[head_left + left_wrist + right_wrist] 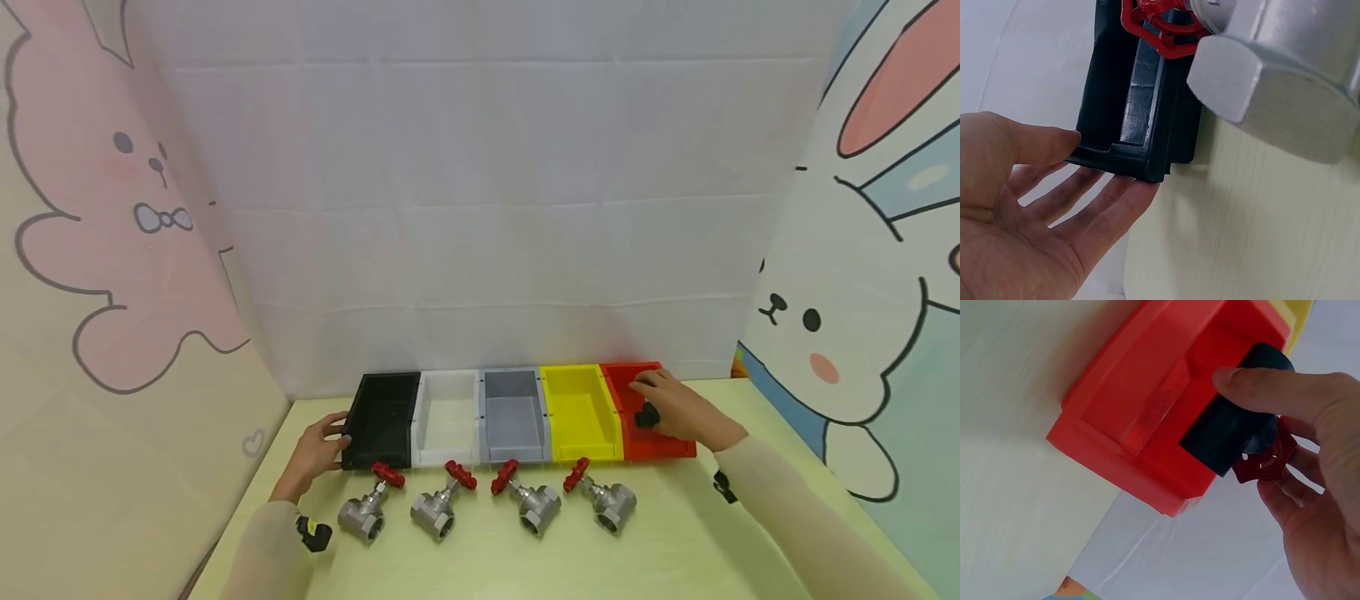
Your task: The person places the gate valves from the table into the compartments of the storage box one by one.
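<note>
My right hand (675,408) holds a black plastic valve (1216,434) over the red bin (660,447). In the right wrist view the thumb presses on its tube-shaped body, and the fingers reach behind its dark red handwheel (1260,464). At the left end of the row, my left hand (313,454) grips the side of the black bin (381,417). Its thumb lies at the rim, its fingers along the outside. Several steel valves with red handwheels lie in front of the bins, among them one steel valve (363,515) close to the left hand.
Between the black and red bins stand a white bin (447,417), a grey bin (514,421) and a yellow bin (583,412), side by side. A white cloth wall (487,208) rises behind the pale table (480,571). Printed side panels flank it.
</note>
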`<move>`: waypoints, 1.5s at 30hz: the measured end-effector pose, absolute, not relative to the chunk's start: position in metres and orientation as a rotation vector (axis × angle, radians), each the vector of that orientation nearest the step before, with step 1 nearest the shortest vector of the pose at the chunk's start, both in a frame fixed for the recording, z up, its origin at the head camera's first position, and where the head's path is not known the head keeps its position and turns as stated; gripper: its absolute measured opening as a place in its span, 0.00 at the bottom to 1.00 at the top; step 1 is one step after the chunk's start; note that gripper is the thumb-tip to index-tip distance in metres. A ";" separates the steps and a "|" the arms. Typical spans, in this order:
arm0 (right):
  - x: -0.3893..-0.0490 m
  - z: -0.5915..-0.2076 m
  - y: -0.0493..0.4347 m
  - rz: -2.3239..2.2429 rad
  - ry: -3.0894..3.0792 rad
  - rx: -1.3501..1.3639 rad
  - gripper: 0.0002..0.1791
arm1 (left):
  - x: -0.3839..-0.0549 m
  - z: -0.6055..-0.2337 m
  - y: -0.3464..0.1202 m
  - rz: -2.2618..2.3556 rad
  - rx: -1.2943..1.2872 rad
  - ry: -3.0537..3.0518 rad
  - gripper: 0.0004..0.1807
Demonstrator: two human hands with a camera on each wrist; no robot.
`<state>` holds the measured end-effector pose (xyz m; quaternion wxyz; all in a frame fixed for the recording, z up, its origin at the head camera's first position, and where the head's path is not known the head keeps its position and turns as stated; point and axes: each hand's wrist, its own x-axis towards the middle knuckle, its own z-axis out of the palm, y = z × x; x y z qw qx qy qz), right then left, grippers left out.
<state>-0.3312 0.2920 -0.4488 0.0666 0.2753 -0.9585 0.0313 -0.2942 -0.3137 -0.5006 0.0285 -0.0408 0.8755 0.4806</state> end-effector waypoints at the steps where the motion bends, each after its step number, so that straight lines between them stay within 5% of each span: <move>1: -0.333 -0.450 0.292 0.093 -2.888 0.838 0.37 | -0.294 -0.500 -0.313 1.483 -0.125 2.702 0.30; 45: -0.362 -0.486 0.287 0.192 -3.136 0.724 0.34 | -0.292 -0.498 -0.312 1.497 -0.155 2.690 0.29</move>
